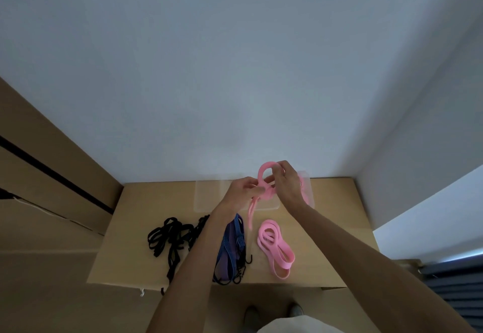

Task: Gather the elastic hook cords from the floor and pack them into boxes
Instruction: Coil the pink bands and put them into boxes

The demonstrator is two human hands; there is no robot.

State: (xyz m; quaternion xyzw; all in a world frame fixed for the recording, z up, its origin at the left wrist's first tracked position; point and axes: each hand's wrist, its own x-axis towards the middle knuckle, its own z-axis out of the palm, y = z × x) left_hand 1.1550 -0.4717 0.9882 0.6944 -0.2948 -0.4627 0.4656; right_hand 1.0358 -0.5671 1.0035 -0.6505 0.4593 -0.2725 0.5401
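Pink cord (264, 176) between both hands

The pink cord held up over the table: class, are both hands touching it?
Touching. The head view shows the left hand and right hand both pinching the looped pink cord.

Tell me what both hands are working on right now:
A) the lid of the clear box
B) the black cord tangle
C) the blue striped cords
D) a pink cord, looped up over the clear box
D: the left hand and the right hand both pinch the looped pink cord above the clear box, while the black cords and blue striped cords lie untouched on the cardboard.
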